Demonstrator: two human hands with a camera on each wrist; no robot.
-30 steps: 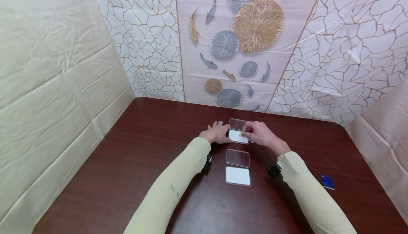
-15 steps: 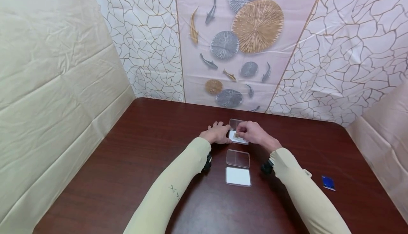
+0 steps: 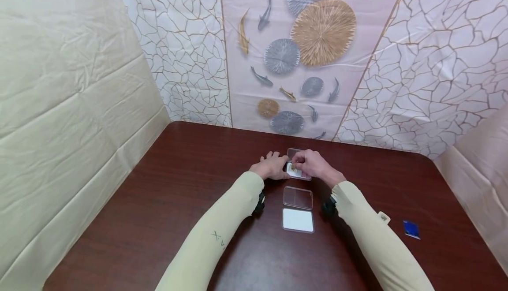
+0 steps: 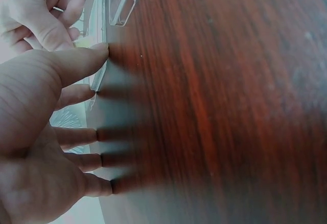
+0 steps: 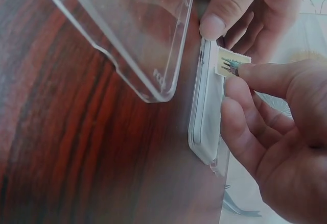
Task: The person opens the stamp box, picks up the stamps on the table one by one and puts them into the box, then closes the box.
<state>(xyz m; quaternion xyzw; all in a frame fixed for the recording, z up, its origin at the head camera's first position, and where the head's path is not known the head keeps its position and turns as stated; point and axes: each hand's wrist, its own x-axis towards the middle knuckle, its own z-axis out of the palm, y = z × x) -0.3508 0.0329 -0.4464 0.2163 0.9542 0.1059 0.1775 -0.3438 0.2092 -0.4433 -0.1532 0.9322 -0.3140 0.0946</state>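
Note:
My right hand [image 3: 298, 164] pinches a small perforated stamp [image 5: 231, 62] and holds it over the white insert of the far clear case [image 5: 206, 116], near that case's left end. The case's clear lid [image 5: 137, 29] lies open beside it on the dark wooden table [image 3: 190, 185]. My left hand [image 3: 278, 170] rests flat on the table with straight fingers [image 4: 82, 134]. Its thumb touches the case's left edge [image 4: 100, 76]. My right hand hides most of the far case in the head view.
A second open case lies nearer me, its clear lid [image 3: 297, 197] behind its white base [image 3: 298, 220]. A small blue packet [image 3: 411, 229] and a small pale tag [image 3: 383, 217] lie at the right. Patterned walls close in the table's far and side edges.
My right hand has carried the stamp leftwards over the far case's white insert. My left hand has stayed put at the case's edge.

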